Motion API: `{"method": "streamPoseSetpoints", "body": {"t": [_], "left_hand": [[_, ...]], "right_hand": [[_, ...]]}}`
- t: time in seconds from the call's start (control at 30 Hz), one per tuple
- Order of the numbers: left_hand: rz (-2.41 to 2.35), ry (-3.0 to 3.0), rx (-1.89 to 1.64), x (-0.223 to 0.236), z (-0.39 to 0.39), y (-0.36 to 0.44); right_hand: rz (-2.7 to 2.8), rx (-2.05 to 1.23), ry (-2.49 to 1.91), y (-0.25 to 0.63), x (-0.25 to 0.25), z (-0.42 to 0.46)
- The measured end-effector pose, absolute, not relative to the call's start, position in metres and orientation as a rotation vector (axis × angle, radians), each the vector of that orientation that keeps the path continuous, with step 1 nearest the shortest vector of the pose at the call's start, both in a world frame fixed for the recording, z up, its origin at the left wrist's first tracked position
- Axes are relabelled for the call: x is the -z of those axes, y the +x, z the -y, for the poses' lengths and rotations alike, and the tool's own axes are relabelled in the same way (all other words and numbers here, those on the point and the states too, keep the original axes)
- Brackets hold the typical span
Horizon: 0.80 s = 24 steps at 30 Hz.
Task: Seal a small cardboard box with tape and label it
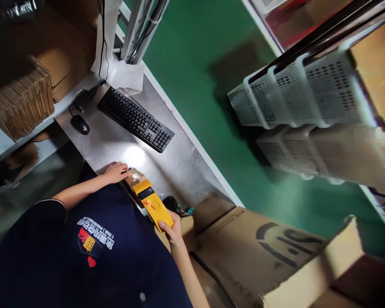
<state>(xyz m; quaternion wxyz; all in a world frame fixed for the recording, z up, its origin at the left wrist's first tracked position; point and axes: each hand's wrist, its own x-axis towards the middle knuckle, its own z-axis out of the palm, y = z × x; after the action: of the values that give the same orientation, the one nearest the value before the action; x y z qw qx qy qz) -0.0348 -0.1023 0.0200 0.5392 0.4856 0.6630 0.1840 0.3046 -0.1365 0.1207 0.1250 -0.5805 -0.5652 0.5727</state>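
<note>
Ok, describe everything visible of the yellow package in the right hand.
The yellow package is long, with a flat face, a dark band across it and small red marks near the band. It looks smooth, perhaps card or plastic. It slants close in front of the dark shirt. The right hand grips its lower end, thumb on the face. Its upper end adjoins a shiny brown piece by the left hand; whether they are joined is unclear.
</note>
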Motion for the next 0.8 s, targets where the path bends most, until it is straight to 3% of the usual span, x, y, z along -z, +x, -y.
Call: {"method": "streamPoseSetpoints", "body": {"t": [0.07,0.27,0.5,0.8], "left_hand": [[-1.59,1.184,-0.496,-0.019,0.106,-0.036],[-1.04,1.227,-0.606,-0.008,0.125,-0.045],[-0.945,1.399,-0.562,-0.018,0.092,-0.081],[-0.944,1.613,-0.39,-0.026,0.041,-0.062]], "right_hand": [[1.587,-1.662,-1.715,0.302,-0.119,0.133],[1.507,-1.849,-1.666,0.282,-0.125,0.118],[1.5,-1.931,-1.577,0.26,-0.132,0.096],[1.43,-2.054,-1.506,0.257,-0.162,0.096]]}}
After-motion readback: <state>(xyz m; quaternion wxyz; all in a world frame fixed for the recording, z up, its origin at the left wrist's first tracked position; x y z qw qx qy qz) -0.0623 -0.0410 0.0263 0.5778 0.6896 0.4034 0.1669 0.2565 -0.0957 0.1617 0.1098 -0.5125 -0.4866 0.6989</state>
